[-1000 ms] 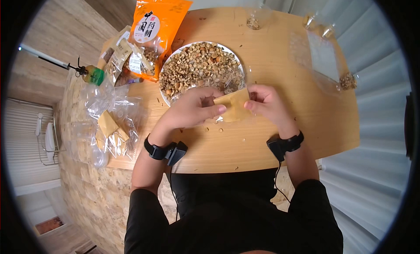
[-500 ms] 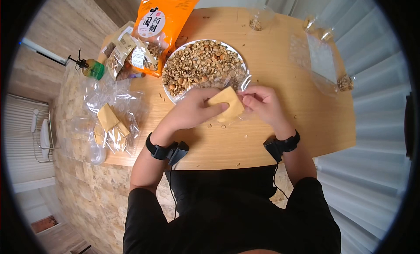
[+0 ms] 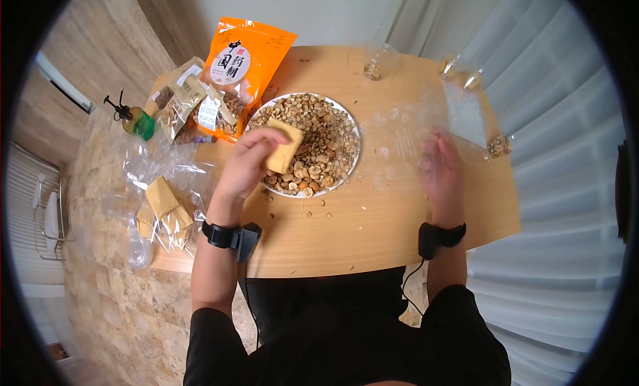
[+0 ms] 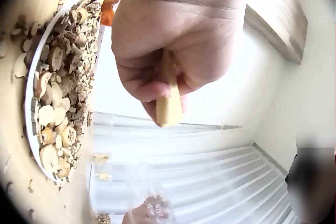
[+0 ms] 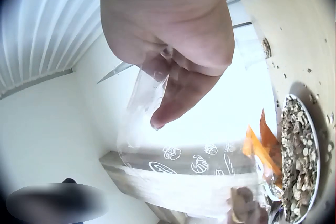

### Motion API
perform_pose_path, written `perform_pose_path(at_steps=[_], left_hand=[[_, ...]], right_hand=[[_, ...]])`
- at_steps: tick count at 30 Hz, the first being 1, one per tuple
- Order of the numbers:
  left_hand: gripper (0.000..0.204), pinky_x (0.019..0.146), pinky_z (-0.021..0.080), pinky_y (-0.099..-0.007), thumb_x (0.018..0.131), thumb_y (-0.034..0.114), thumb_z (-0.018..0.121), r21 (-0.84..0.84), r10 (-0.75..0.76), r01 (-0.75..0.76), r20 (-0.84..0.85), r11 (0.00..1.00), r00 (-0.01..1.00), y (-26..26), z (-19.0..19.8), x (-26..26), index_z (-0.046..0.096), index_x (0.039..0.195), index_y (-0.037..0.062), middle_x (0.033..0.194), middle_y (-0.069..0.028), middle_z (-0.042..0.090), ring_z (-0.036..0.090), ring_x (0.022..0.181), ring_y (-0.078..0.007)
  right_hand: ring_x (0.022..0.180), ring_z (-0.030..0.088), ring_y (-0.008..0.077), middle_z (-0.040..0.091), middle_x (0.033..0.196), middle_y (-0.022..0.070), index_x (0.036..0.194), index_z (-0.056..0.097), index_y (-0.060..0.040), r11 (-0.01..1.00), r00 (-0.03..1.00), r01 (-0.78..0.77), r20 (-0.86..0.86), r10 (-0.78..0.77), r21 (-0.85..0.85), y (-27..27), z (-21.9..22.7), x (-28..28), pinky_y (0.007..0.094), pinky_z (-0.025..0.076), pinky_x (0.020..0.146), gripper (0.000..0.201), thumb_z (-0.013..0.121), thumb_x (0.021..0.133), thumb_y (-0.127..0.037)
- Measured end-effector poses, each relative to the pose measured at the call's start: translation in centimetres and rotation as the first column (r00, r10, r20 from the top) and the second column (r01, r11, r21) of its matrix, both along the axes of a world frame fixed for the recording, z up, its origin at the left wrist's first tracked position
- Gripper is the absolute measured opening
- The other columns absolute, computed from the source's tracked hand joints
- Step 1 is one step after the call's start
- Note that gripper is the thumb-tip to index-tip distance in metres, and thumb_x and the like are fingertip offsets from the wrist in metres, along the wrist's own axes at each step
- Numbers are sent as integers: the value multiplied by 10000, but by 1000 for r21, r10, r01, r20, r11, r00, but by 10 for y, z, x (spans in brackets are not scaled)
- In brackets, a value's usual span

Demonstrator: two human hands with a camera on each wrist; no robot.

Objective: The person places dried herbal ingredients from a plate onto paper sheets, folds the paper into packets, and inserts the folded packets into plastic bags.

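My left hand (image 3: 246,163) pinches a folded tan packet (image 3: 285,146) above the left part of a white plate heaped with dried slices (image 3: 323,136). In the left wrist view the packet (image 4: 169,106) is seen edge-on between thumb and fingers of the left hand (image 4: 176,35). Well to the right of the plate, my right hand (image 3: 442,170) holds a thin clear bag (image 3: 393,146), blurred in the head view. The right wrist view shows the bag (image 5: 142,103), printed with white bread drawings, hanging from the right hand (image 5: 170,29).
An orange pouch (image 3: 249,60) and smaller packets (image 3: 183,103) stand behind the plate's left side. At the left lie clear plastic and more tan packets (image 3: 166,203), near a green spray bottle (image 3: 138,123). Clear containers (image 3: 374,66) with small contents are along the back and right.
The hands have moved apart: the left, with the tan packet, is over the plate's left side, and the right has gone right with the clear bag. The head view has shifted.
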State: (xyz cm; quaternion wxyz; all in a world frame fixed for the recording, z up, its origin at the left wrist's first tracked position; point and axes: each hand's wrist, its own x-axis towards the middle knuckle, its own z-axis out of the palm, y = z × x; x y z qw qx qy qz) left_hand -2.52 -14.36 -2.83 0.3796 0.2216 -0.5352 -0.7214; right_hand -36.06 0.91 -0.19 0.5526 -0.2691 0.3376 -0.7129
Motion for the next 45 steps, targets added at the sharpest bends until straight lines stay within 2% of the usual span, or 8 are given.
perform_pose_path(at_steps=[5,7,11,20,22,28,37,45], left_hand=[[176,544,454,-189,925,132,552,-225,-79,180,396,958,915,25,20,-17,678,1018,52,871,6,635,552,692,-34],[197,542,462,-195,925,193,583,-140,-205,283,408,949,890,32,24,-22,680,1026,56,870,8,634,558,705,-38],[247,570,497,-214,947,248,565,-95,-352,419,397,903,848,45,23,-32,672,1063,59,890,5,632,566,718,-55],[286,640,532,-233,948,278,567,-159,-446,516,335,842,830,62,9,-43,638,1146,84,983,-2,585,563,836,-81],[369,653,534,-236,913,353,612,-170,-505,550,245,818,827,62,6,-41,623,1175,93,1051,-19,600,574,859,-91],[450,681,526,-243,873,402,631,-107,-546,551,75,827,834,52,4,-35,598,1200,95,1213,-29,574,560,995,-112],[474,621,494,-221,909,440,588,-53,-560,559,-153,827,814,55,-7,-42,602,1166,41,1080,-28,615,574,870,-74],[237,639,451,-202,949,234,572,107,-292,277,162,955,943,61,-13,-54,675,913,24,812,11,635,558,735,-41]], right_hand=[[532,548,111,641,822,41,1140,546,-113,980,969,190,149,-195,51,12,18,13,217,401,431,229,445,979,-242],[553,518,81,595,759,18,1088,573,-109,936,887,-246,332,322,-251,22,35,21,199,393,451,230,453,973,-268],[549,521,99,585,721,18,1089,558,-105,947,826,-164,487,285,-276,37,-17,0,220,425,487,248,439,973,-290],[550,546,137,607,715,37,1092,543,-110,963,602,157,752,-269,219,38,6,54,276,467,535,231,415,984,-267],[586,603,193,643,765,75,1107,527,-93,977,938,72,320,-135,200,38,11,55,356,515,591,201,413,984,-203],[741,670,286,663,880,194,1089,529,-14,993,984,-64,-158,79,96,39,11,38,429,547,702,191,411,976,-114],[778,672,268,650,896,210,1086,529,7,983,947,53,-320,5,174,50,17,49,372,550,703,194,407,980,-100],[897,659,252,601,1128,219,1239,451,10,997,935,-81,-346,80,11,55,9,56,357,547,764,302,437,979,-142]])
